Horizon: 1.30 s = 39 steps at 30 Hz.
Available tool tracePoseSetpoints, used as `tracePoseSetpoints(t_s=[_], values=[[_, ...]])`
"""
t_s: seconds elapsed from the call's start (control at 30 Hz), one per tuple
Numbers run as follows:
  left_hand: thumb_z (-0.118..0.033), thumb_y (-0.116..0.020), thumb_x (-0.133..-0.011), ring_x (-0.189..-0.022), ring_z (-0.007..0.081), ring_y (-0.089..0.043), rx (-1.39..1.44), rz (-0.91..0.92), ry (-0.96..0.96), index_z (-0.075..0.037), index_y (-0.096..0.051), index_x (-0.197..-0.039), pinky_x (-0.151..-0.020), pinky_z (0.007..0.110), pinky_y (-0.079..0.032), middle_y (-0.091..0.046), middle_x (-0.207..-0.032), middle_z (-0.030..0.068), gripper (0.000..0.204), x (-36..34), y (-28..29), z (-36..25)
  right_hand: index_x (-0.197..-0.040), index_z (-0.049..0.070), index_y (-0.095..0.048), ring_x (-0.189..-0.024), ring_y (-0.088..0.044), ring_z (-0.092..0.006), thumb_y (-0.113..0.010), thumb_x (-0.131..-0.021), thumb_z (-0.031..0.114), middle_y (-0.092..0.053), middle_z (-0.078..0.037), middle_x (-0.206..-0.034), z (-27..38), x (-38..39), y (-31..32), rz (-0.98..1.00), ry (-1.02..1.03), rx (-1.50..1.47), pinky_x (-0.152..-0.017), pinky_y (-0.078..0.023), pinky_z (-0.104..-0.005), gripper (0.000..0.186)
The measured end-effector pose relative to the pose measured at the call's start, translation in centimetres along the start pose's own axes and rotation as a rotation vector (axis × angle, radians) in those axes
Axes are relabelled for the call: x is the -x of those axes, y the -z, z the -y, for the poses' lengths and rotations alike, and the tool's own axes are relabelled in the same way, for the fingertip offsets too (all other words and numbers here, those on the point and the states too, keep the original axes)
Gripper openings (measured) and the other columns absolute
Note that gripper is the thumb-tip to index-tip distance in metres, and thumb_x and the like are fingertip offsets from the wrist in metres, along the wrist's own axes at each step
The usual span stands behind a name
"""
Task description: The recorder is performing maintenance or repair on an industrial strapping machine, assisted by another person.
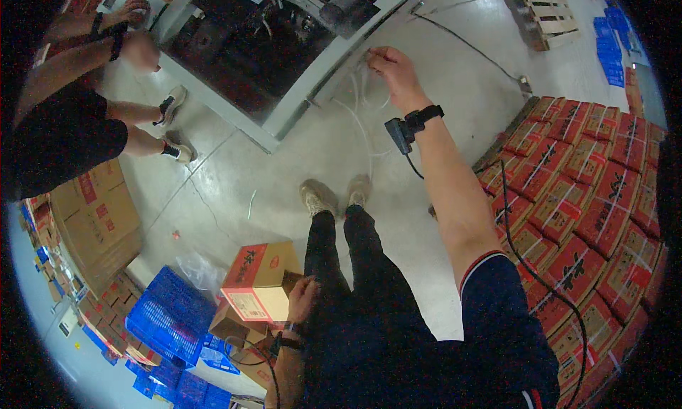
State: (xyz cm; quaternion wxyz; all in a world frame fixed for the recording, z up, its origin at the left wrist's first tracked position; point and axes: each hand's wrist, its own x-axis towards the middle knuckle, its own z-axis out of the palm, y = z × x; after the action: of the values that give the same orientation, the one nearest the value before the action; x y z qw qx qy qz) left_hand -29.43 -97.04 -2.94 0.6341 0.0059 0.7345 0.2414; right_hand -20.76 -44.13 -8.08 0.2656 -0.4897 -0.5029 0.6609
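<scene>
My right hand (pixel 395 74) is stretched out ahead, beside the frame of a grey machine (pixel 302 89). Its thumb and fingers pinch together, and a thin pale plastic strap (pixel 361 121) appears to trail from them in loops toward the floor. Low down, my left hand (pixel 302 299) hangs beside my thigh with curled fingers. What these fingers hold, if anything, is hidden. Next to the left hand stands a red-and-tan carton (pixel 261 277), whose side it overlaps in view; I cannot tell whether they touch.
On the right, strapped red cartons (pixel 568 189) form a large stack. A blue crate (pixel 172 313) and a brown carton (pixel 96 217) are at left. Another person's hand (pixel 133 10) rests by the machine. A black cable (pixel 469 43) crosses the floor near a wooden pallet (pixel 547 15).
</scene>
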Motion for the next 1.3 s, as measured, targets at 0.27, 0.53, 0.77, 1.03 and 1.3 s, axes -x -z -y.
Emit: tracePoseSetpoints(t_s=[0.27, 0.53, 0.77, 1.03, 1.3], values=[[-0.02, -0.052, -0.091, -0.077, 0.0083, -0.056, -0.048, 0.012, -0.021, -0.004, -0.053, -0.117, -0.063, 0.021, -0.046, -0.063, -0.095, 0.0038, 0.03, 0.0, -0.4, -1.8, -0.105, 0.004, -0.06, -0.082, -0.057, -0.0107, -0.063, -0.082, 0.012, -0.062, -0.002, -0.093, -0.9, 1.1, 0.9, 0.021, 0.035, -0.266, -0.073, -0.04, -0.0249, 0.024], [-0.02, -0.052, -0.092, -0.084, 0.0098, -0.059, -0.14, 0.007, -0.031, -0.004, -0.054, -0.117, -0.064, 0.022, -0.047, -0.064, -0.096, 0.0038, 0.03, 0.2, -0.6, -2.4, -0.102, 0.0, -0.059, -0.08, -0.055, -0.0124, -0.061, -0.081, 0.006, -0.061, -0.004, -0.091, -2.1, 0.9, 1.7, -0.011, 0.058, -0.322, -0.069, -0.042, -0.0265, 0.022], [-0.023, -0.052, -0.092, -0.082, 0.01, -0.06, -0.118, 0.018, 0.001, -0.007, -0.054, -0.117, -0.064, 0.022, -0.046, -0.064, -0.096, 0.003, 0.03, -0.2, -0.4, -2.4, -0.098, -0.002, -0.058, -0.073, -0.053, -0.0125, -0.062, -0.081, 0.007, -0.057, -0.003, -0.082, -1.6, -0.2, 0.3, -0.074, 0.056, -0.315, -0.064, -0.041, -0.0261, 0.02], [-0.025, -0.053, -0.091, -0.086, 0.0104, -0.06, -0.069, 0.023, 0.013, -0.007, -0.054, -0.117, -0.062, 0.022, -0.045, -0.064, -0.096, 0.0022, 0.031, -0.5, -0.4, -1.8, -0.095, 0.002, -0.058, -0.071, -0.052, -0.0102, -0.061, -0.083, 0.009, -0.057, -0.001, -0.079, -0.9, 1.0, 0.5, 0.01, -0.095, -0.294, -0.061, -0.04, -0.0239, 0.015], [-0.025, -0.057, -0.089, -0.085, 0.0103, -0.06, -0.01, 0.029, 0.075, -0.005, -0.054, -0.118, -0.062, 0.022, -0.045, -0.065, -0.096, 0.0047, 0.035, -0.8, 0.4, -1.0, -0.097, 0.008, -0.06, -0.079, -0.054, -0.009, -0.061, -0.085, 0.015, -0.058, 0.002, -0.085, -1.7, 0.6, 0.0, 0.01, -0.123, -0.375, -0.067, -0.041, -0.0241, 0.014]])
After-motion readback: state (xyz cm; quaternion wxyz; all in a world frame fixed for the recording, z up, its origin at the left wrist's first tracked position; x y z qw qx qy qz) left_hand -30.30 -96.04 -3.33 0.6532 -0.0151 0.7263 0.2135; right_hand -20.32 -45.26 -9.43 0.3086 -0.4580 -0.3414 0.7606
